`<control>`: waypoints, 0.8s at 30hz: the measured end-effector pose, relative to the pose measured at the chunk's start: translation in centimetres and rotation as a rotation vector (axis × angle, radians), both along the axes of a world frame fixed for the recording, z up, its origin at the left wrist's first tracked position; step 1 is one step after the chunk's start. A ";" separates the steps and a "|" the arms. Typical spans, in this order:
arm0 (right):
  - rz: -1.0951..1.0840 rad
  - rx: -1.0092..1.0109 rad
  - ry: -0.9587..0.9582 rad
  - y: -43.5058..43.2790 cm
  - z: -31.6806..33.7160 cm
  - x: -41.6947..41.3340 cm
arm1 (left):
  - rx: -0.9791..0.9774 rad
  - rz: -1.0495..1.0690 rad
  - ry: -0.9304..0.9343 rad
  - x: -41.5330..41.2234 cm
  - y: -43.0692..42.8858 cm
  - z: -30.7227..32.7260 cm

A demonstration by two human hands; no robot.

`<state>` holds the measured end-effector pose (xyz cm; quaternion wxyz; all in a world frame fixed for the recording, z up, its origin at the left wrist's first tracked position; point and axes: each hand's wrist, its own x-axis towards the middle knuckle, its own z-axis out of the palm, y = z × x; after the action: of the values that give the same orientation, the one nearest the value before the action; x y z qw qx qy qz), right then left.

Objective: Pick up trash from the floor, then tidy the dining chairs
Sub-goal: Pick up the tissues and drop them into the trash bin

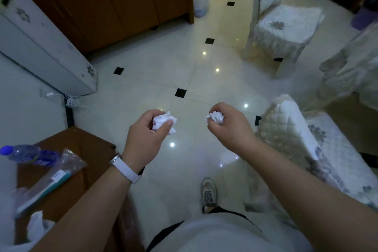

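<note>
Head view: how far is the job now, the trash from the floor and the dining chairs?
Looks done: two pieces of trash are off the floor. In hand: the left hand holds a crumpled tissue, and the right hand holds a second tissue; neither is discarded yet. Left: the near chair and the far chair, both covered, stand untouched.

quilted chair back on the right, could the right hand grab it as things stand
Probably not cleanly: the right hand is curled round a crumpled tissue, so that hand is full. The way itself looks free: the chair back stands close beside it, with nothing between.
</note>
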<state>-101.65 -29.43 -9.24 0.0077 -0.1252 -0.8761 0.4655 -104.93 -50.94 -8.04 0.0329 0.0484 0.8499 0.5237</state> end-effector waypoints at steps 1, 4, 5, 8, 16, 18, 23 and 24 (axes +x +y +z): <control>-0.002 0.001 0.011 0.8 0.5 -1.7 | 0.002 -0.008 0.019 -1.7 1.0 0.3; -0.049 0.000 0.047 3.2 2.1 -5.8 | 0.011 -0.043 0.039 -6.0 3.8 1.0; -0.070 -0.013 0.063 3.9 2.4 -6.8 | 0.003 -0.054 0.040 -7.4 4.5 1.0; -0.126 -0.041 0.069 6.0 2.9 -9.4 | -0.008 -0.092 0.040 -11.5 6.9 1.3; -0.276 -0.080 0.028 8.4 1.8 -19.1 | 0.026 -0.198 0.040 -24.0 10.1 0.0; -0.313 -0.077 0.020 8.5 1.4 -22.5 | 0.043 -0.225 0.035 -28.0 10.3 -0.5; -0.383 -0.022 0.026 7.8 2.1 -33.4 | 0.017 -0.268 0.035 -40.6 9.5 -1.0; -0.391 -0.010 0.023 7.5 2.5 -35.6 | 0.010 -0.275 0.032 -43.0 9.2 -0.8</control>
<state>-137.27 -21.96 -6.78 0.1072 -0.2879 -0.8326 0.4609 -147.96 -41.75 -8.89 0.0904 0.1729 0.8329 0.5179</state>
